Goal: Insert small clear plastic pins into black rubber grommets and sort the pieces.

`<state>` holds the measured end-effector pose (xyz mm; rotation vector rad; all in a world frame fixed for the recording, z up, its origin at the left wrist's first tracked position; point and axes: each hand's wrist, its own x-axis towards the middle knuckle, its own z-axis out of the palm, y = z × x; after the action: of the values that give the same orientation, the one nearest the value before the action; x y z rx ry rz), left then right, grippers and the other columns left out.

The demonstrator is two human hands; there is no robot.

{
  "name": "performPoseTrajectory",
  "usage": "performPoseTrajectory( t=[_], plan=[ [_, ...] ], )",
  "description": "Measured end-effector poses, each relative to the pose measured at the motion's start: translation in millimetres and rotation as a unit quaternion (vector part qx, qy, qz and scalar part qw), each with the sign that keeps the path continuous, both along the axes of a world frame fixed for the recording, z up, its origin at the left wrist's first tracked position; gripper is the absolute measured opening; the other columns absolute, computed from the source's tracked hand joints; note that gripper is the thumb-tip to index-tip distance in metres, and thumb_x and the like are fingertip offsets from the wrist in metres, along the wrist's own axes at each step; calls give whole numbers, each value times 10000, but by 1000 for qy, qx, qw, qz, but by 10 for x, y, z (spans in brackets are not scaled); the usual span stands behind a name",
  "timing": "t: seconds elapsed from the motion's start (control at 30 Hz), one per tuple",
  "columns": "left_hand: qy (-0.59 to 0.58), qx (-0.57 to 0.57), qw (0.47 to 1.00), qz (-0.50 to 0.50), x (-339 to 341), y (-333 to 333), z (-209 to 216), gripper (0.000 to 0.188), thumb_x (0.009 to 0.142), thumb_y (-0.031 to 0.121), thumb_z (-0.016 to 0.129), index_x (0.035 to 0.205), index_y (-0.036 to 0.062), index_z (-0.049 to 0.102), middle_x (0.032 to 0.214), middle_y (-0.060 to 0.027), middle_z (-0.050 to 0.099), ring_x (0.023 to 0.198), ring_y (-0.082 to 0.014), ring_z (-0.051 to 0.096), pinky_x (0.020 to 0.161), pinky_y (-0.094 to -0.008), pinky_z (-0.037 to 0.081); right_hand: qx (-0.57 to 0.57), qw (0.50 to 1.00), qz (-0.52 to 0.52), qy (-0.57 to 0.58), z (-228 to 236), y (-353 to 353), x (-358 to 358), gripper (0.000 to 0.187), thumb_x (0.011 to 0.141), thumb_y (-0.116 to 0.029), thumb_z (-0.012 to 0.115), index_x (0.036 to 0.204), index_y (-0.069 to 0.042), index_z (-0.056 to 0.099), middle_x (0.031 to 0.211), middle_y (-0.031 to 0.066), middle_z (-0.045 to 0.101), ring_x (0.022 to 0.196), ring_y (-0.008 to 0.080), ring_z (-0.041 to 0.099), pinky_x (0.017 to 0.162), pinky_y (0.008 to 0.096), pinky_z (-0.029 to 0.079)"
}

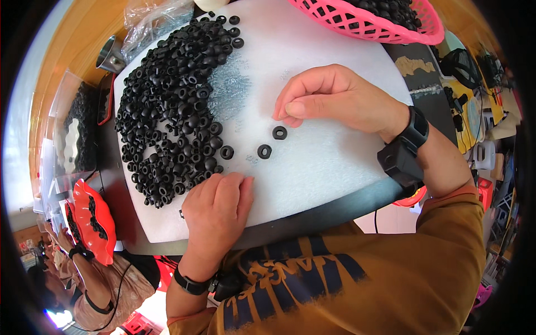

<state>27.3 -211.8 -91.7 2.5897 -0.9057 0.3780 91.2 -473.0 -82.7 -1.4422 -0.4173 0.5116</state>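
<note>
A large pile of small black ring-shaped parts (173, 95) covers the left half of a white foam sheet (312, 178). My left hand (215, 206) rests by the pile's near edge, fingers curled down; whatever lies under them is hidden. Over the middle of the sheet, my right hand (326, 97) has its thumb pressed toward the bent fingers, and I cannot make out anything in the pinch. Just below its fingertips lie two loose rings, an upper ring (280, 132) and a lower ring (264, 151). Another ring (226, 152) sits at the pile's right edge.
A pink lattice basket (357, 28) of black parts stands at the far right. Clear plastic bags (153, 28) and a metal cup (110, 54) are at the far left. A red wavy-rimmed dish (103, 223) holds more parts at left, near another person's arm (92, 276).
</note>
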Motion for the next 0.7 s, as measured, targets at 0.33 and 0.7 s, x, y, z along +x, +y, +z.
performPoseTrajectory(
  t=[0.33,0.7],
  plan=[
    [-10,10,1000,15,26,-16,10,190,727,25,698,873,46,579,635,-46,506,499,-210,509,440,-313,402,46,998,-3,33,-44,15,6,169,884,-160,610,922,-2,655,801,-8,623,768,57,549,732,219,457],
    [-21,28,999,-29,57,-1,26,282,703,19,720,954,27,590,650,-58,513,493,-212,503,431,-309,408,-72,929,-29,-361,-134,120,-65,93,765,-62,641,846,-36,603,866,91,601,794,304,558,708,364,469]
  ],
)
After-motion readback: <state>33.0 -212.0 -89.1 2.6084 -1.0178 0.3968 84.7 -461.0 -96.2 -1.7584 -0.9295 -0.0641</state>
